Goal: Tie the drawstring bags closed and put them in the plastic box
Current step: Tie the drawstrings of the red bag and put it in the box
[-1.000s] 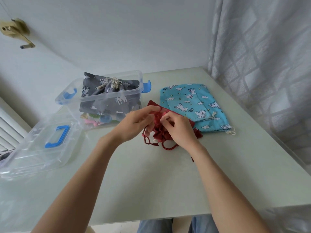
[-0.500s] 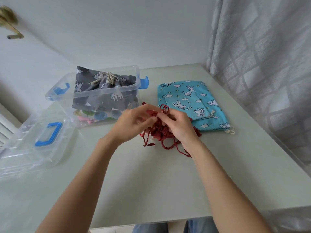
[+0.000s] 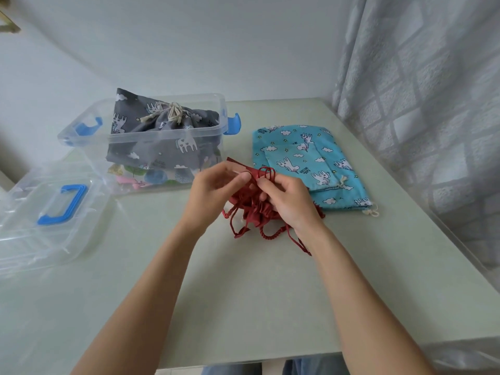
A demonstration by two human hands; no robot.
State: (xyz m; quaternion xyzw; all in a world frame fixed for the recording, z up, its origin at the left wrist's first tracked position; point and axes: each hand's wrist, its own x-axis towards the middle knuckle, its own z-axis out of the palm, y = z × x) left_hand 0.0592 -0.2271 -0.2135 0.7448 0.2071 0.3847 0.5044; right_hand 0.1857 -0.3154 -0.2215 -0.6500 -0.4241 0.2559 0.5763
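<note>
A pale green bench [image 3: 243, 293] sits in a corner — plain wall behind, patterned grey curtain [image 3: 433, 104] at three o'clock. At centre both hands pinch red cord loops above a gathered red bag [image 3: 257, 209]: left hand [image 3: 213, 190], right hand [image 3: 289, 201]. The clear plastic box [image 3: 162, 142] at eleven o'clock holds a tied grey bag [image 3: 162, 125]. Its lid [image 3: 48, 212] lies at nine o'clock — flat blue bags [image 3: 305, 161] at one.

Red bag [image 3: 254, 209] half covered by both hands [image 3: 213, 190]; knot state unclear, perhaps only looped. Lid [image 3: 40, 226] cut off at left edge. Items under grey bag [image 3: 162, 142] blurred through box [image 3: 167, 131] wall. Brass fitting [image 3: 8, 25] cropped.
</note>
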